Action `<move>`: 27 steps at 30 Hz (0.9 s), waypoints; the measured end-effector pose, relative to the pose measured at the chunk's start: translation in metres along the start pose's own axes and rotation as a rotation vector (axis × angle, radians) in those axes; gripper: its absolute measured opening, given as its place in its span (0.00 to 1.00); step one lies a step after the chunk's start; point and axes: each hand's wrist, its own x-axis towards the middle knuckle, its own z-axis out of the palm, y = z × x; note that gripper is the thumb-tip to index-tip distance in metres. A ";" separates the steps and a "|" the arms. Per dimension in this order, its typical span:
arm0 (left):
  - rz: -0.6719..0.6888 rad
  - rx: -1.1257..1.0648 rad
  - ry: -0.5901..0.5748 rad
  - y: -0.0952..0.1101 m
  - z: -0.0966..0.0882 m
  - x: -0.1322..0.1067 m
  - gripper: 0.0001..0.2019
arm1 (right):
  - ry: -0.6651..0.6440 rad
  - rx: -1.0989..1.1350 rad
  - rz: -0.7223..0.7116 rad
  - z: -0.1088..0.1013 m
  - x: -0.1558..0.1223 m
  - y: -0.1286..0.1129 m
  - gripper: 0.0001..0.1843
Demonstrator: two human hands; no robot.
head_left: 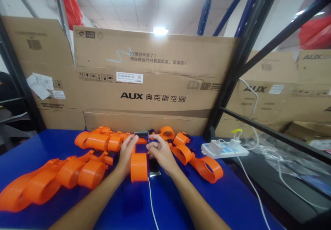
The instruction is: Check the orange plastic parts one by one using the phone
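An orange plastic piece [139,168] with a wide band at its near end and a dark rectangular part [141,134] at its far end is held up over the table. My left hand [126,153] is closed on its left edge, thumb near the dark part. At its right edge, the bent fingers of my right hand [161,154] pinch the dark blue side. Partly hidden beneath the right hand lies a flat dark object with a shiny edge [155,170]. A white cable [152,202] runs from near it toward me.
Similar orange looped pieces [91,173] lie in rows on the blue table [124,209] at left, with more orange loops [207,168] at right. A white power strip [230,149] with plugged chargers sits by the black rack post. A cardboard wall [155,78] closes off the back.
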 end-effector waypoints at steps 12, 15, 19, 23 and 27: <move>-0.052 -0.079 -0.065 -0.015 -0.007 0.007 0.19 | 0.104 -0.261 -0.085 0.005 -0.004 0.008 0.08; -0.090 -0.078 -0.094 -0.020 -0.010 0.009 0.18 | 0.118 -0.333 -0.082 0.003 -0.004 0.009 0.08; -0.093 -0.065 -0.106 -0.023 -0.011 0.009 0.19 | 0.129 -0.406 -0.100 -0.003 -0.001 0.009 0.09; -0.064 -0.034 -0.116 -0.022 -0.011 0.009 0.19 | 0.124 -0.443 -0.139 -0.006 0.002 0.013 0.09; -0.056 0.010 -0.146 -0.022 -0.010 0.011 0.20 | 0.138 -0.503 -0.176 -0.007 0.002 0.019 0.09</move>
